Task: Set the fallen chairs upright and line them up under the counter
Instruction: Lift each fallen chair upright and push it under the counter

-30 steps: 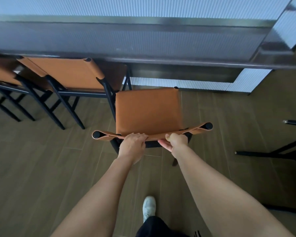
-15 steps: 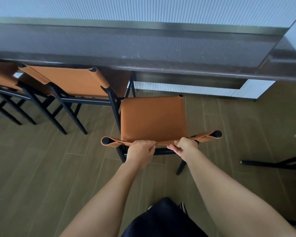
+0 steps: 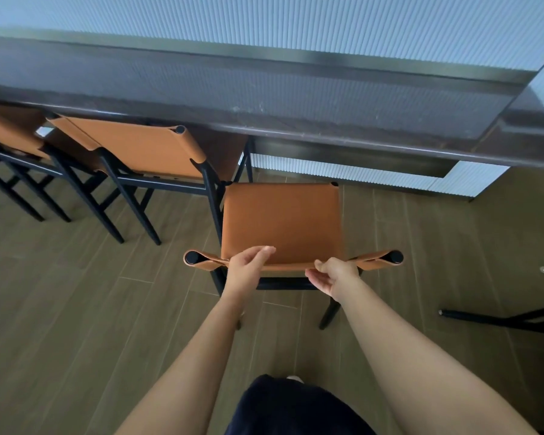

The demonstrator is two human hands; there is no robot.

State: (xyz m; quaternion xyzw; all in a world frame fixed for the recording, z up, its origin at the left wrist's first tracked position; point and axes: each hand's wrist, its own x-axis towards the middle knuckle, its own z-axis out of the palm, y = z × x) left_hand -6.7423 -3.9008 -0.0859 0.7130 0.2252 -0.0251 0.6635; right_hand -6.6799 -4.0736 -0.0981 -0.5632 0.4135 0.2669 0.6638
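An upright chair [image 3: 283, 221] with a tan leather seat and black frame stands just in front of the dark counter [image 3: 264, 98]; its front legs sit near the counter's edge. My left hand [image 3: 248, 265] hovers at the top of its backrest with fingers relaxed and loosened, holding nothing. My right hand [image 3: 333, 274] is at the backrest too, palm turned up and fingers relaxed. To the left, a second chair [image 3: 139, 149] and a third chair [image 3: 7, 133] stand upright, tucked under the counter.
At the right edge, black legs of a fallen chair [image 3: 509, 318] lie on the wooden floor. A ribbed pale panel [image 3: 358, 174] closes the space below the counter. My dark-clothed leg [image 3: 296, 406] is at the bottom centre.
Both hands gripped the chair's backrest in the earlier frames and have now let go, fingers opened. The chair has moved forward towards the counter.
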